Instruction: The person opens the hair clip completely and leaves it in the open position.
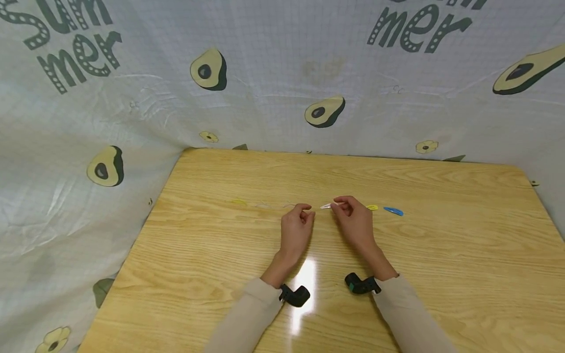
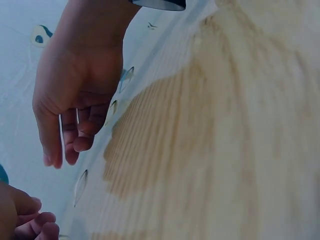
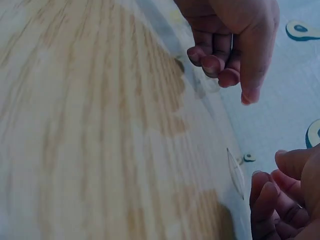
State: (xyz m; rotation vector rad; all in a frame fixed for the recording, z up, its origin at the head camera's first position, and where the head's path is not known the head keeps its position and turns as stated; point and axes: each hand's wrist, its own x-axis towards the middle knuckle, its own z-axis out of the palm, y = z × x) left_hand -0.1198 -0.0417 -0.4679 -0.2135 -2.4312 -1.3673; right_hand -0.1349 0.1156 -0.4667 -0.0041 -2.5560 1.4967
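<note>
Left hand (image 1: 296, 229), right hand (image 1: 354, 221): fingers curled.

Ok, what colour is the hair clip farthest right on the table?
Blue. The hair clip shows best in the head view, lying beside a yellow one.

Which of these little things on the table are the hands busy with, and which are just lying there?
In use:
- white hair clip, at the right hand
- left hand, fingers curled, holding nothing

Lying about:
- yellow clip
- blue clip
- pale yellow clip
- avocado-print cloth
</note>
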